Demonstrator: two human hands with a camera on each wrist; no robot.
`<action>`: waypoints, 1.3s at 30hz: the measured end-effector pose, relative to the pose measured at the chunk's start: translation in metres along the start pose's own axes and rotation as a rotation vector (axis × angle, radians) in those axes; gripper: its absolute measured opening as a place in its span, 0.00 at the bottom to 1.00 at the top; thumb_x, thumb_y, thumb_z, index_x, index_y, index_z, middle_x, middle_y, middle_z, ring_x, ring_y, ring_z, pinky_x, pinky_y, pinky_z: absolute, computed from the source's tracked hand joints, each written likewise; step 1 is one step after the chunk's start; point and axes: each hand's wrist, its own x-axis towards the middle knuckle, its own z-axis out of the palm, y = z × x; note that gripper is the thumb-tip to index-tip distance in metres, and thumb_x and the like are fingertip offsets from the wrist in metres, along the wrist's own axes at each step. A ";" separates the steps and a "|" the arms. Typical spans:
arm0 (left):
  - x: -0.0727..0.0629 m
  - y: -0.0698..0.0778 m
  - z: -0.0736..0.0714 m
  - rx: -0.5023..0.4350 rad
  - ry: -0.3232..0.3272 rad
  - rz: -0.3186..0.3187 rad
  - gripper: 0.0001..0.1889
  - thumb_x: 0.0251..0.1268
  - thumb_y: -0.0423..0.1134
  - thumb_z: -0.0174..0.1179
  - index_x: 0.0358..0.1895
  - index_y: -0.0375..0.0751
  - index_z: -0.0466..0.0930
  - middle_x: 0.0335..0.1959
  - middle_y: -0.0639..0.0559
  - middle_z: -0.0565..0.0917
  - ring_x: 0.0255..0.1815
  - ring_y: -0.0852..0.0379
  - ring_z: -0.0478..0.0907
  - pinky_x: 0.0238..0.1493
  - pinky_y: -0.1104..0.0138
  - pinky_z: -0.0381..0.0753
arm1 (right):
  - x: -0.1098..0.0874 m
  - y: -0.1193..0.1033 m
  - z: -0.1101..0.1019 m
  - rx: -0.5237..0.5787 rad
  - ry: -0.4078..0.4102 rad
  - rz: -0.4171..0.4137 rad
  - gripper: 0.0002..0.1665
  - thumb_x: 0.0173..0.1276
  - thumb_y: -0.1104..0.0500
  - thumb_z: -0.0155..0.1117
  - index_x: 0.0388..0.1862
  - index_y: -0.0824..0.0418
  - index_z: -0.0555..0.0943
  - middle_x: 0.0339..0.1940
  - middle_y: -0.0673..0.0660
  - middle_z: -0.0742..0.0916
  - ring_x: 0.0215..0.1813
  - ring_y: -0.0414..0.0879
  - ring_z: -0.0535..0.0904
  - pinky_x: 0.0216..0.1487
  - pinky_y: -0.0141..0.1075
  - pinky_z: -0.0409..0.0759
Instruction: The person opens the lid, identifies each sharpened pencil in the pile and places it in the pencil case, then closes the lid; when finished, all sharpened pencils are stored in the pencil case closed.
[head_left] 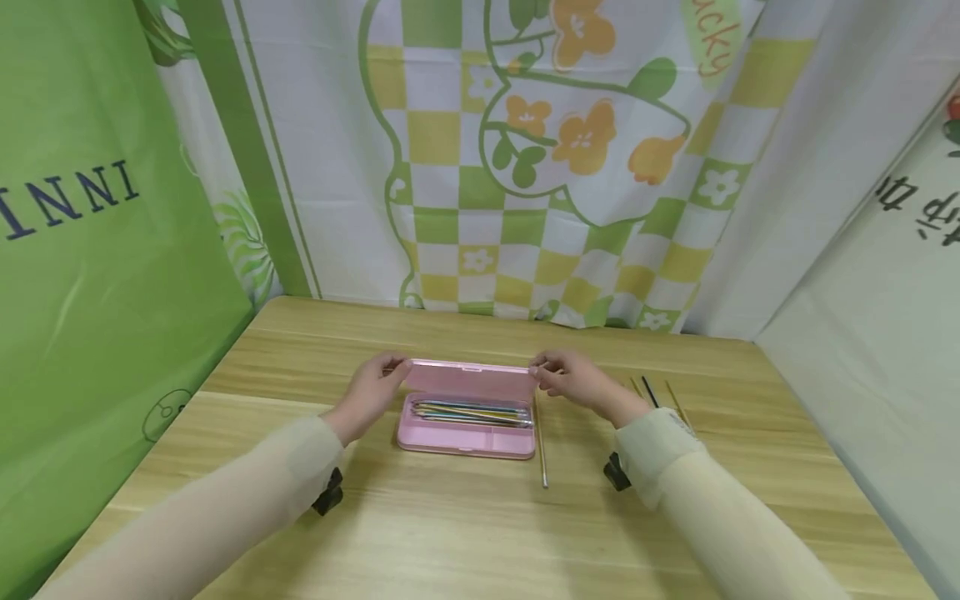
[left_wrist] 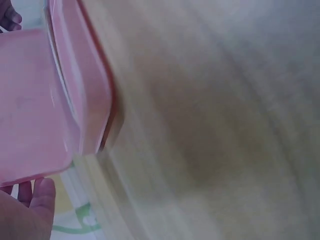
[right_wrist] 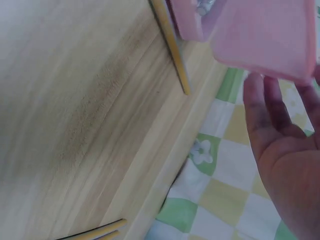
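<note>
A pink pencil case (head_left: 442, 437) lies on the wooden table with its lid (head_left: 471, 382) raised at the back. Several pencils (head_left: 468, 414) lie in its long rear compartment. At the lid's left corner, my left hand (head_left: 373, 387) grips the edge between thumb and fingers. My right hand (head_left: 576, 381) holds the opposite corner, and in the right wrist view its fingertips (right_wrist: 254, 82) meet the lid's rim. Just right of the case, one yellow pencil (head_left: 543, 454) lies on the table, pointing front to back.
Farther right on the wooden table (head_left: 465, 533), a few more pencils (head_left: 651, 392) lie partly hidden behind my right forearm. A patterned curtain (head_left: 480, 233) hangs along the back edge. Green fabric (head_left: 90, 333) borders the left side and a white panel (head_left: 885, 317) the right.
</note>
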 end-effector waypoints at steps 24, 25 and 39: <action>-0.017 -0.019 -0.003 0.119 -0.010 0.094 0.18 0.75 0.32 0.59 0.61 0.23 0.77 0.58 0.30 0.81 0.62 0.34 0.78 0.66 0.46 0.75 | -0.013 0.011 0.015 0.308 -0.136 0.182 0.31 0.75 0.64 0.62 0.72 0.72 0.65 0.60 0.71 0.80 0.63 0.64 0.78 0.68 0.54 0.75; -0.018 -0.019 -0.003 0.127 -0.007 0.093 0.18 0.74 0.32 0.60 0.61 0.23 0.77 0.58 0.30 0.81 0.62 0.34 0.78 0.67 0.46 0.74 | -0.012 0.012 0.016 0.316 -0.134 0.187 0.31 0.75 0.64 0.63 0.72 0.72 0.65 0.60 0.71 0.79 0.63 0.63 0.78 0.68 0.54 0.75; -0.020 -0.026 0.000 0.125 -0.024 0.113 0.18 0.71 0.29 0.61 0.60 0.23 0.76 0.60 0.29 0.80 0.64 0.33 0.76 0.67 0.48 0.74 | -0.010 0.016 0.021 0.198 -0.078 0.161 0.32 0.68 0.66 0.69 0.68 0.71 0.70 0.64 0.72 0.75 0.62 0.60 0.76 0.66 0.52 0.76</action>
